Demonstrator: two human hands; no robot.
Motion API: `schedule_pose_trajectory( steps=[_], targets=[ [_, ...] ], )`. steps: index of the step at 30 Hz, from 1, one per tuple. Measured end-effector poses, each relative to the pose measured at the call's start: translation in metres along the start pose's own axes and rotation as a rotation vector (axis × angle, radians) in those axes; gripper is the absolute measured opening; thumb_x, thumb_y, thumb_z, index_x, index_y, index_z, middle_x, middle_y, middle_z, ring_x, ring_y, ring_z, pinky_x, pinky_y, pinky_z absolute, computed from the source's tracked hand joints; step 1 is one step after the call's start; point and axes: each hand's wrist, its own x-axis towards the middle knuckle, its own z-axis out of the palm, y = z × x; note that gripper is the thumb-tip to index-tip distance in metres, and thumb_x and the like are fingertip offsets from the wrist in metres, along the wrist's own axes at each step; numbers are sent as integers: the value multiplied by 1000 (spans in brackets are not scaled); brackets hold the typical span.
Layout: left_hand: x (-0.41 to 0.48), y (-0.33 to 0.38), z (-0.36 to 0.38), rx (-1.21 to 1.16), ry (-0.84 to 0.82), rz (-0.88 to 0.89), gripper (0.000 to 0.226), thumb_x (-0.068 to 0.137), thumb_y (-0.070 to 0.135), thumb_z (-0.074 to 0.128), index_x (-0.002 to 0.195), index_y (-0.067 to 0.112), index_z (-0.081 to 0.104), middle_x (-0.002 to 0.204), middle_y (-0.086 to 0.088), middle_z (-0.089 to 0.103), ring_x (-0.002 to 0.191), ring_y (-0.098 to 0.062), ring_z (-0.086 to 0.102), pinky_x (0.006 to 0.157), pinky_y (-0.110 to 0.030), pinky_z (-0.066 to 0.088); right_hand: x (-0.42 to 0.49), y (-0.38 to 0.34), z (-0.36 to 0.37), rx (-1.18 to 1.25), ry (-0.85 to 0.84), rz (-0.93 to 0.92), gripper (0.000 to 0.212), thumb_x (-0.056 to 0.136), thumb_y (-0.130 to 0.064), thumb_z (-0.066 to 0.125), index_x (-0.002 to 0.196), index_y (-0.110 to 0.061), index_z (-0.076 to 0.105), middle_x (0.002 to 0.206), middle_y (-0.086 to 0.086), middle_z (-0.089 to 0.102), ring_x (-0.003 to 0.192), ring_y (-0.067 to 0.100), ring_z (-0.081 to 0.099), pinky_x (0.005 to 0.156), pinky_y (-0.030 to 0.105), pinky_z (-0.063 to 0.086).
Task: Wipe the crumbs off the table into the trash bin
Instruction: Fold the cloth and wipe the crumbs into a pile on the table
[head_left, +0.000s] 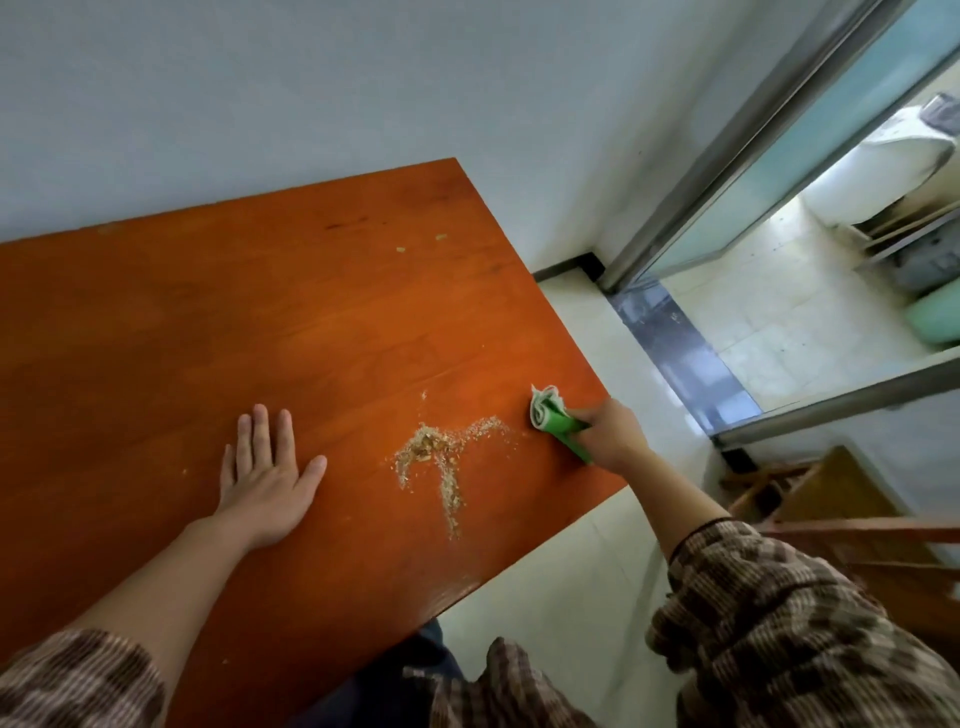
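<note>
Your left hand (267, 467) lies flat on the tabletop (208, 322), palm down, fingers spread, holding nothing. Your right hand (613, 434) is closed around a folded green cloth (553, 418), pressed to the tabletop near the right edge. Crumbs (441, 452) form a loose pile w/ trailing streaks btwn both hands, just left of the cloth. Two stray bits sit near the far edge. Trash bin: not in view.
</note>
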Motion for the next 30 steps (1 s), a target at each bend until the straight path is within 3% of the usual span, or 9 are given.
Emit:
schedule_pose_trajectory(
  steps=[3,6,8,10,12,14,17,22,30],
  targets=[
    [-6,-4,3,22,-12,7,72,98,53,11,143,18,-32,145,-7,-46,135,-22,-40,115,-42,-15,-23,-14,14,73,-102,-7,26,89,-21,57,112,-26,69,72,-6,60,71,13,53,59,26,43],
    [-11,-3,9,25,-12,26,71,98,53,10,142,18,-33,145,-7,-46,135,-22,-40,115,-42,-15,-35,-21,17,179,-177,-29,27,87,-11,59,109,-21,71,87,-3,65,81,12,56,65,24,47],
    [-14,-5,14,33,-6,38,71,98,52,10,142,18,-33,144,-7,-47,134,-22,-41,114,-42,-16,-37,-17,10,310,-39,23,27,85,-11,63,109,-19,71,90,-1,67,81,13,59,66,22,49],
    [-17,-11,19,40,8,58,70,98,52,10,140,19,-35,141,-4,-50,132,-20,-43,114,-41,-17,-33,-3,1,425,180,159,29,82,-11,65,111,-15,70,90,5,68,80,18,63,72,29,54],
    [-18,-17,22,39,10,83,69,98,52,9,139,21,-37,138,-2,-52,130,-17,-45,114,-39,-19,-29,16,-8,375,352,292,33,81,-10,61,113,-14,69,92,11,70,81,26,65,77,36,55],
    [-17,-20,23,28,10,100,67,98,51,8,138,23,-37,139,-1,-51,129,-15,-45,113,-38,-20,-27,34,-10,283,407,395,30,83,-8,55,110,-11,69,92,15,69,80,28,59,76,36,52],
    [-14,-21,25,26,22,105,66,97,52,7,136,24,-38,139,0,-52,129,-15,-45,113,-37,-20,-27,46,1,194,336,462,24,86,-6,50,101,-7,68,81,12,60,75,28,52,72,35,48],
    [-15,-23,28,21,30,117,68,95,57,9,132,28,-40,135,1,-54,127,-14,-48,112,-38,-21,-25,29,22,231,283,374,24,87,-20,53,102,-16,71,92,12,68,84,29,60,74,34,49],
    [-19,-23,26,-3,37,127,68,94,57,7,138,26,-35,140,1,-50,129,-14,-46,112,-38,-20,-60,-40,70,243,224,204,22,87,-20,53,100,-18,71,77,5,67,72,25,61,61,32,47]
  ],
)
